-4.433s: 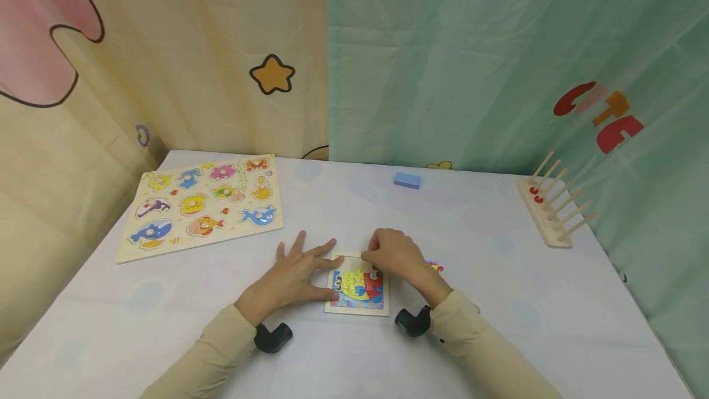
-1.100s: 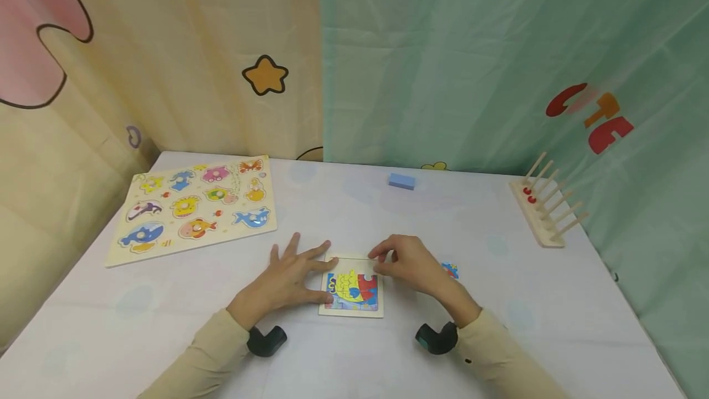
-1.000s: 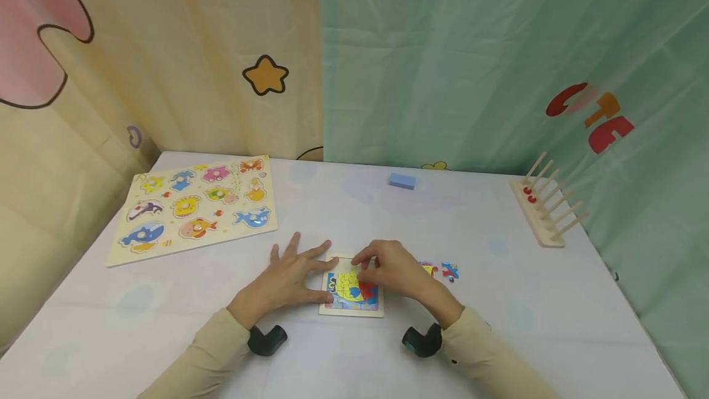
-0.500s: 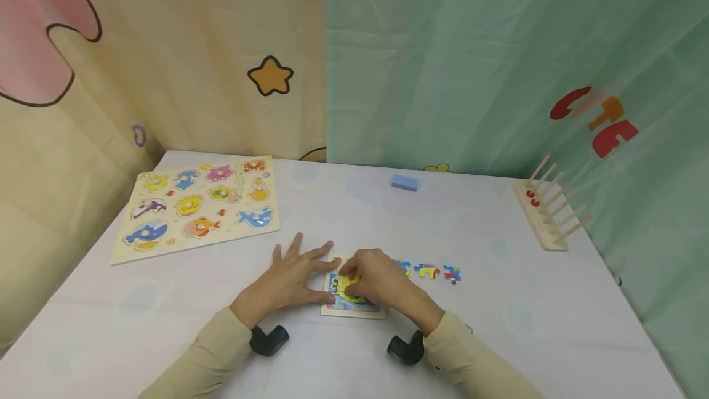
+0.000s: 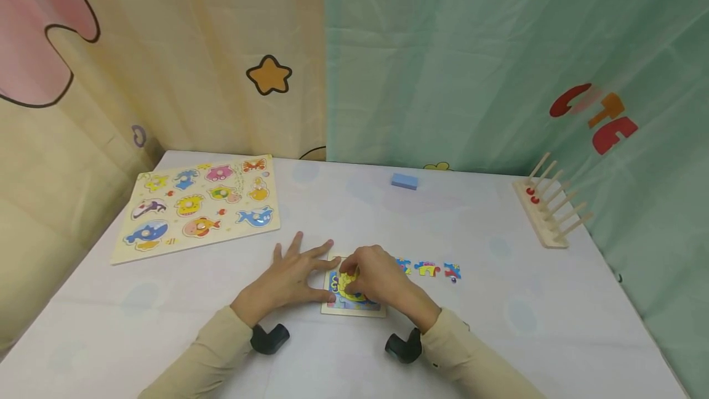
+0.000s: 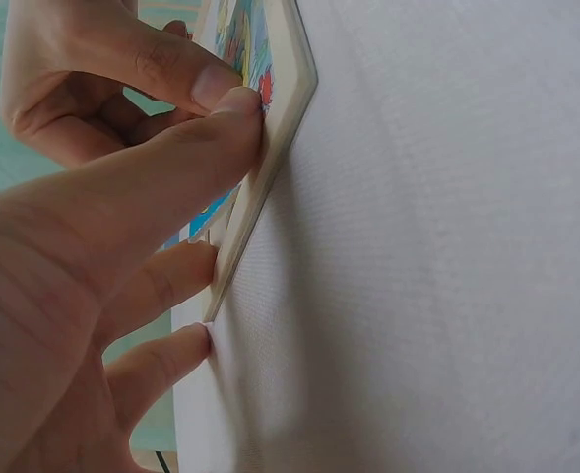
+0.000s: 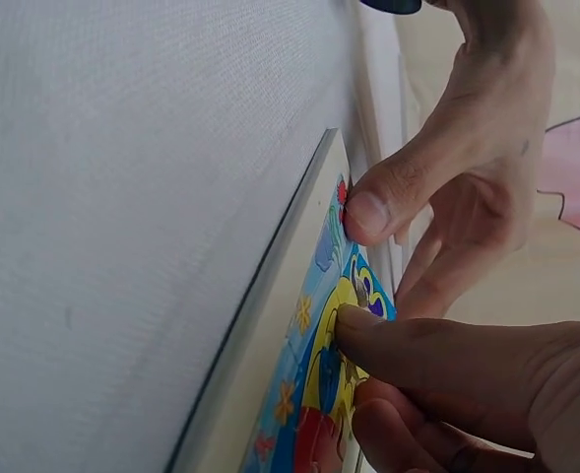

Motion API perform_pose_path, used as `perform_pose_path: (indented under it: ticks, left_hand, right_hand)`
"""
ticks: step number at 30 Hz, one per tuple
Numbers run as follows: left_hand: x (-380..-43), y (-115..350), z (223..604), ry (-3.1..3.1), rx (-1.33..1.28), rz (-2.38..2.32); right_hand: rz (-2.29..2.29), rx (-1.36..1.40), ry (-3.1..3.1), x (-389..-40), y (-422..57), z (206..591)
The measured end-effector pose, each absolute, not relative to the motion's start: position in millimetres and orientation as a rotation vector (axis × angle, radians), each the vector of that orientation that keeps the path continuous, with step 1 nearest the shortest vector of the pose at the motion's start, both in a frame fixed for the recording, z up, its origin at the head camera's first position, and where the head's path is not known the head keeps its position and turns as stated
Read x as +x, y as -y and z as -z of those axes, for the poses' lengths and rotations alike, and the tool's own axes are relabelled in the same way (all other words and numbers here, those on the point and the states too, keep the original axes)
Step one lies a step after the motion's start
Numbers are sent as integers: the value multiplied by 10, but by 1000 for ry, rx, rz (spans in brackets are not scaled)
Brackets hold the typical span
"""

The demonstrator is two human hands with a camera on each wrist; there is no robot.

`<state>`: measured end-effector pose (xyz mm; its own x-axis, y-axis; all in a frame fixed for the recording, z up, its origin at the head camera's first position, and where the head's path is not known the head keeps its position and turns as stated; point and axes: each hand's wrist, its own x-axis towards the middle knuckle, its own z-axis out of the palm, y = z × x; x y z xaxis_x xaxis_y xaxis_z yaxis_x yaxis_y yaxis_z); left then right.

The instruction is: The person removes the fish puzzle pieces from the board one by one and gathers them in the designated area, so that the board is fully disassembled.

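My left hand [image 5: 292,276] is spread, its thumb and a fingertip resting on the left side of a small wooden jigsaw tray [image 5: 354,313]. Inside the tray is a fish picture, with yellow, red and blue pieces. Over its middle, my right hand [image 5: 379,276] bends thumb and fingers onto a yellow puzzle piece [image 5: 348,281], seeming to pinch it; the fingers partly hide it. The right wrist view shows the right thumb [image 7: 373,340] on the yellow part. Three loose puzzle pieces [image 5: 427,269] lie in a row right of the tray, the leftmost partly covered.
A large knob puzzle board [image 5: 196,208] with sea animals lies at the back left. The blue block [image 5: 405,181] sits at the back. On the right stands a wooden peg rack [image 5: 545,214] with red beads. Curtains rise behind the white table [image 5: 554,325].
The right hand has moved left from the tray's upper right onto the yellow middle, uncovering the loose pieces beside it. The left hand has stayed on the tray. The view has shifted slightly.
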<state>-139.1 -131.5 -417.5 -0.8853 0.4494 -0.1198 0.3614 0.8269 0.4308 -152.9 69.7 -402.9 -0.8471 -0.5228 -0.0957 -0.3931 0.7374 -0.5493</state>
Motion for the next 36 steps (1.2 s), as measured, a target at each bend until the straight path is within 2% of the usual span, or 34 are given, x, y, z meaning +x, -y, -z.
perform_pose_path:
  ticks: [7,18,29,36]
  left_hand:
    - [-1397,1313,4177,-2791,619,-598]
    - [-1392,1316,4176,-2802,621,-580]
    - [-1386,1312,4193,-2797,625,-600]
    - [-1380,1306,4189,-2798,610,-604]
  right_hand:
    - [769,-718,-2730,-1492,-703,4018]
    - [1100,-697,-2637,-1461,-746,4084]
    - [1292,-535,-2573,-1474,-985,4065]
    - [1299,-325,-2581,-1454,-1274,4089]
